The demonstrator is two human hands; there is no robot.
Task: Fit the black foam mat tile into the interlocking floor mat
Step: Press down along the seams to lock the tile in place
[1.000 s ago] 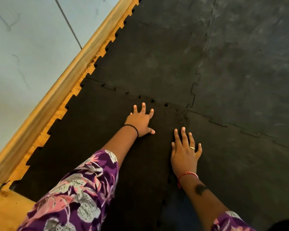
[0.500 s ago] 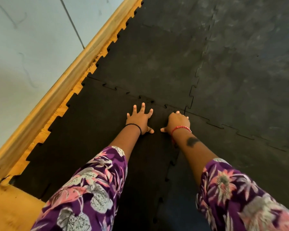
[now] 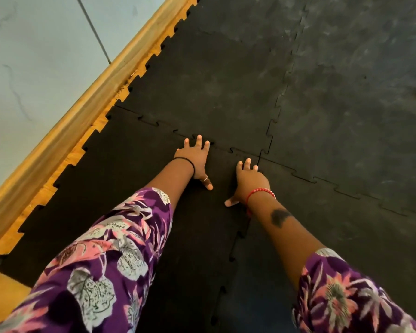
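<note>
- Beside the wooden skirting board (image 3: 65, 131), on its mat side, lies the black foam mat tile (image 3: 120, 188); its toothed outer edge runs along the board with a strip of yellow floor (image 3: 65, 162) showing between the teeth.
- Farther from the skirting board, the tile's far edge meets the interlocking floor mat (image 3: 226, 75) along a jigsaw seam (image 3: 168, 127); the tabs there look seated, though the dark foam makes the fit hard to judge near the hands.
- Left hand (image 3: 196, 159) lies palm-down on the tile, fingers spread, fingertips reaching the far seam; it grasps nothing. A black band circles its wrist and a ring sits on the thumb.
- Right hand (image 3: 249, 181), farther from the skirting board than the left, presses flat near the corner where four tiles meet, fingers spread and thumb splayed toward the left hand; it holds nothing. A red bead bracelet (image 3: 262, 192) sits on its wrist.
- Both hands are near each other but not touching.
- Purple floral sleeves (image 3: 106, 255) cover the upper forearms.
- Along the tile's side edge away from the board, below the right hand, a toothed seam (image 3: 233, 251) shows gaps.
</note>
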